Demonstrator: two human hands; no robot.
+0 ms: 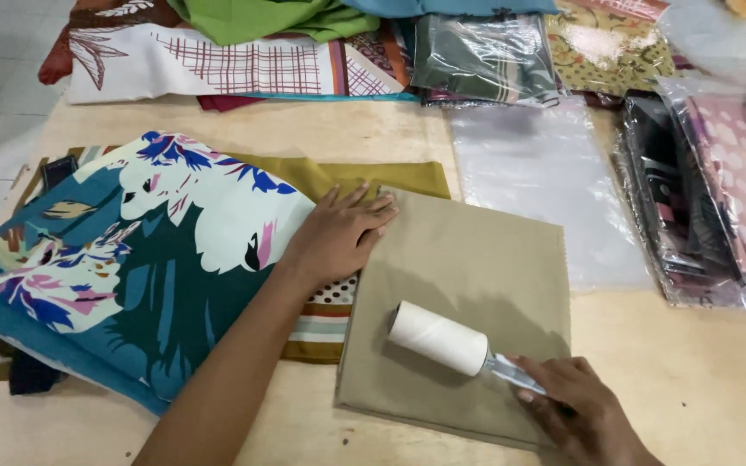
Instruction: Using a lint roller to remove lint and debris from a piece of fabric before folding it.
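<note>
Right hand closed around the clear handle of a white cylindrical lint roller, roller resting on a folded square of tan cloth on the pale wooden table. Left hand flat, fingers spread, pressing the cloth's upper-left corner, beside a teal floral-print fabric.

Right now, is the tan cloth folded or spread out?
Folded. The tan cloth lies as a compact rectangle with crisp straight edges, left hand pressing its corner, lint roller on top.
</note>
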